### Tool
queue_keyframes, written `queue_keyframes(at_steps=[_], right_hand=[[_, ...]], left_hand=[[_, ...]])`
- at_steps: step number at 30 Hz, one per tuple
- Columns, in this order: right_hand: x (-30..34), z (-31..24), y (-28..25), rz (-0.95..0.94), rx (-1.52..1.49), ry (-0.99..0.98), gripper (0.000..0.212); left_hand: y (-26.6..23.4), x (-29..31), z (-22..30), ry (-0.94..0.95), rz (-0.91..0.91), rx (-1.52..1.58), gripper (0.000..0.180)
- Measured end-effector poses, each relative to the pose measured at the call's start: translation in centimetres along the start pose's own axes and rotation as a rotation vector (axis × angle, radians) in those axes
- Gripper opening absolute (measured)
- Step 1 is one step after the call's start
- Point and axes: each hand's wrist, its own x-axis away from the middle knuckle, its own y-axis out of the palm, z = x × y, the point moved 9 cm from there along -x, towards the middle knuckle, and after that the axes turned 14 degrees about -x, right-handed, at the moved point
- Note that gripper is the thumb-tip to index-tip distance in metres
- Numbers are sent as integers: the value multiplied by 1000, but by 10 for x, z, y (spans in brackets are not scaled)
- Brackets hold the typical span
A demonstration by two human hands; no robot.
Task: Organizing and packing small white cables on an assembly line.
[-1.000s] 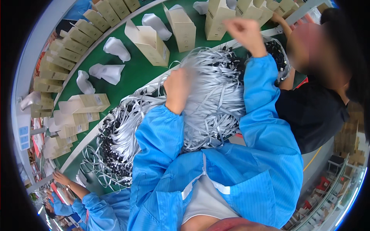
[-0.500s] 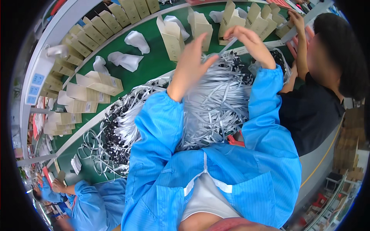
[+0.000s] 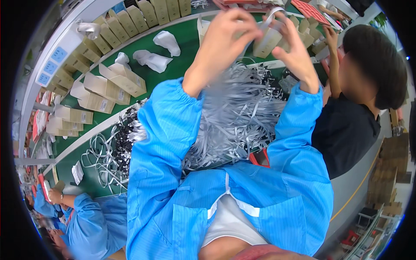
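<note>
Both my hands are raised over the far side of a big heap of grey-white flat straps [image 3: 238, 112] with black ends. A single pale strap [image 3: 273, 18] loops between them. My left hand [image 3: 223, 45] has its fingers curled and pinches the strap's lower part, slightly blurred. Bent fingers of my right hand [image 3: 297, 54] hold the upper bend of that strap, while the thumb stands apart from them. Beyond my hands, open cream-coloured boxes [image 3: 267, 42] stand partly hidden on the green table [image 3: 143, 82].
More open boxes [image 3: 123, 80] and white wrapped bundles [image 3: 152, 60] lie to the left. A row of boxes [image 3: 134, 18] lines the far shelf. A co-worker in black [image 3: 342, 130] is close on my right; another in blue [image 3: 97, 221] sits at lower left.
Both hands have moved farther up and away from me. The strap now bends in a loop between them, and my right hand has turned with its thumb spread.
</note>
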Motion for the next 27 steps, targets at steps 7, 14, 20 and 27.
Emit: queue_keyframes(at_steps=[7, 14, 20, 27], right_hand=[[-17, 0, 109, -461, -768, 129, 54], [-10, 20, 102, -492, -592, 322, 22], [-32, -21, 85, -339, -4, -110, 27], [-46, 9, 75, -233, -111, 423, 18]], left_hand=[[-113, -77, 78, 16, 337, -83, 8], [-227, 28, -8, -601, 445, -435, 31], [-128, 77, -41, -719, -139, -233, 76], [55, 108, -39, -690, -698, 672, 50]])
